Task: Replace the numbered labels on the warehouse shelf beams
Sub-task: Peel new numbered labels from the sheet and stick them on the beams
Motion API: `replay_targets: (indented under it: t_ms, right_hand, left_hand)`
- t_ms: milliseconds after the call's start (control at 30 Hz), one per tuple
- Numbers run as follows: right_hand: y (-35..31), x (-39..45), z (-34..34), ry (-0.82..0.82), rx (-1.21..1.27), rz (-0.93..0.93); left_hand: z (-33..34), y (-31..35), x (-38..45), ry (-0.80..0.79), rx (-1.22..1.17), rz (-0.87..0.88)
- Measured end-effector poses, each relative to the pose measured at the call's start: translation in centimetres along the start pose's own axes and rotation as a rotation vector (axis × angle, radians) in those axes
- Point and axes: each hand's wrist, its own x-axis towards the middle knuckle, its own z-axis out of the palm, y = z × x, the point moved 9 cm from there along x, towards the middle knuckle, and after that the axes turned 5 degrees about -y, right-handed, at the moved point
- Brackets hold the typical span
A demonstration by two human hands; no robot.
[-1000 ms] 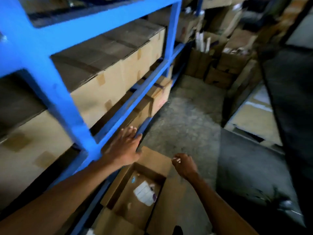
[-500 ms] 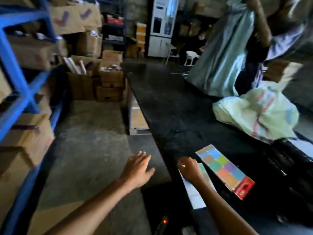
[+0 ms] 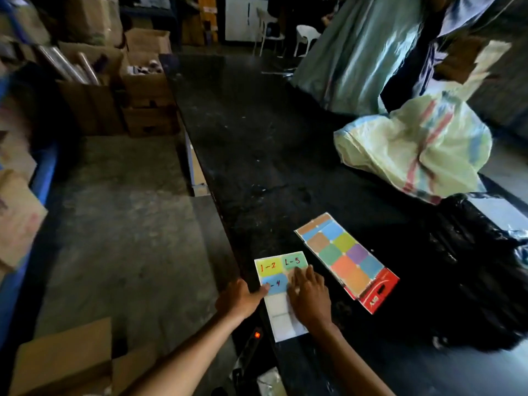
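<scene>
A white label sheet [image 3: 281, 318] lies at the near edge of the black table [image 3: 257, 138]. It carries a yellow-green label marked "1-2" [image 3: 268, 267], a green one marked "L-5" [image 3: 294, 262] and a blue one ending in "-4" [image 3: 275, 284]. My left hand [image 3: 243, 298] holds the sheet's left edge, thumb on the blue label. My right hand [image 3: 310, 295] lies flat on the sheet, its fingertips just below the green label, covering whatever is under them. A packet of blank coloured labels [image 3: 345, 258] lies just to the right.
A pale woven sack [image 3: 414, 144] and a black plastic bag [image 3: 471, 267] sit on the table's right side. Cardboard boxes [image 3: 148, 90] stand at the aisle's far end. The blue shelf beam [image 3: 43, 172] is at the left, and a power strip [image 3: 257, 335] with a red light sits below the table edge.
The view has swung from the blue shelf to the black table. Both hands have come down onto the label sheet; the left hand, open in the air before, now holds its edge.
</scene>
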Motion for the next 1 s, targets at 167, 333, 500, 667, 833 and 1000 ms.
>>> replay_targets:
  t_ms: [167,333,500,667,833,1000]
  right_hand:
    - [-0.1,-0.1,0.4,0.024,0.021,-0.032]
    - [-1.1,0.2,0.0,0.076,0.086,-0.081]
    - [-3.7,0.8,0.3,0.076,0.263,-0.116]
    - [-5.9,2.0,-0.2,0.082,0.500,-0.116]
    - [-14.1,3.6,-3.0,-0.019,0.899,-0.253]
    - [-27.8,1.0,-5.8,-0.181,1.118,-0.521]
  left_hand:
    - [1.6,-0.6,0.4,-0.090,-0.383,0.007]
    - [2.1,-1.2,0.5,-0.187,-0.527,0.023]
    - [0.4,-2.5,0.8,-0.100,-0.652,0.061]
    - [-4.4,-3.3,0.2,0.022,-0.733,0.151]
    - [-14.8,-4.6,-3.3,0.230,-0.701,0.298]
    - [-25.7,-10.1,-11.1,0.543,-0.724,0.268]
